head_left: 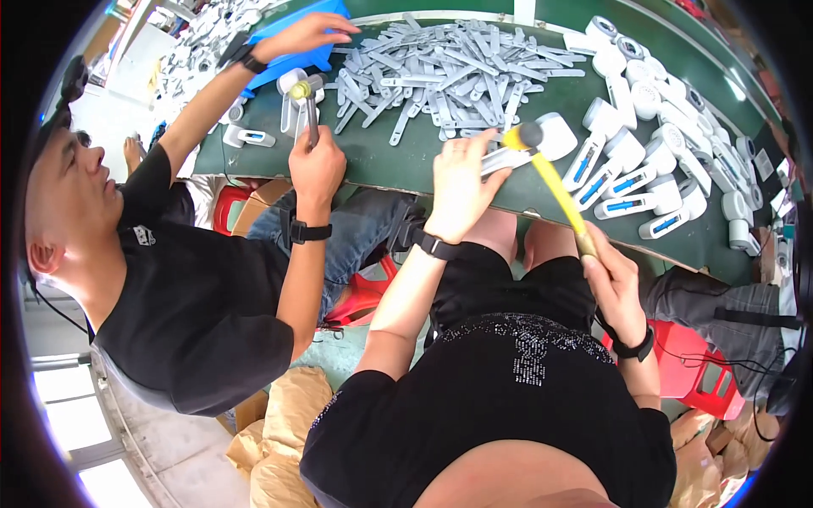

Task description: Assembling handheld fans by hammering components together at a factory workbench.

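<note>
My left hand [461, 188] is closed round the handle of a white round-headed device [556, 137], holding it at the table's near edge. A grey strip lies along that handle. My right hand [611, 278] grips the lower end of a mallet [555, 182] with a yellow handle. The mallet's dark and yellow head is over the device in this view; whether they touch, I cannot tell. Just right of the device lie several similar white devices [627, 206] with blue cylinders showing in their open handles. A big pile of grey strips [453, 72] lies beyond my left hand.
A co-worker at my left holds a hammer [306, 102] in one hand and reaches the other over a blue bin [292, 59]. More white devices [677, 110] are heaped along the right of the green table [381, 165]. A red stool [690, 364] stands at the right.
</note>
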Motion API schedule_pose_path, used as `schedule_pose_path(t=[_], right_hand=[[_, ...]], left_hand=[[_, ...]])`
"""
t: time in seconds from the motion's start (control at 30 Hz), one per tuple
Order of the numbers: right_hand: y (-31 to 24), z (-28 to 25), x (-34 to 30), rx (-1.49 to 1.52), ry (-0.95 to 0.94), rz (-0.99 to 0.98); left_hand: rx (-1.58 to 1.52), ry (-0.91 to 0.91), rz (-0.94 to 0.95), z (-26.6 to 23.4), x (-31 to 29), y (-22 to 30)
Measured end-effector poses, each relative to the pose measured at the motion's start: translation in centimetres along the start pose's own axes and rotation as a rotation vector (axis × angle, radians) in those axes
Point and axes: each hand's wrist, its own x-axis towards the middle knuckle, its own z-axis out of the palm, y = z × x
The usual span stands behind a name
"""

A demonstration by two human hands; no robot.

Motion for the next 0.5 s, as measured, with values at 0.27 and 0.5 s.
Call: schedule_pose_path(t=[0.27,0.5], right_hand=[[2.7,-0.1,-3.6,0.377,0.285,0.174],[3.3,-0.4,-4.4,0.311,0.350,0.240]], left_hand=[[-0.264,0.175,0.089,-0.6,-2.1,-0.8],[0.078,0.473,-0.315,-5.2,-4.0,-6.4]])
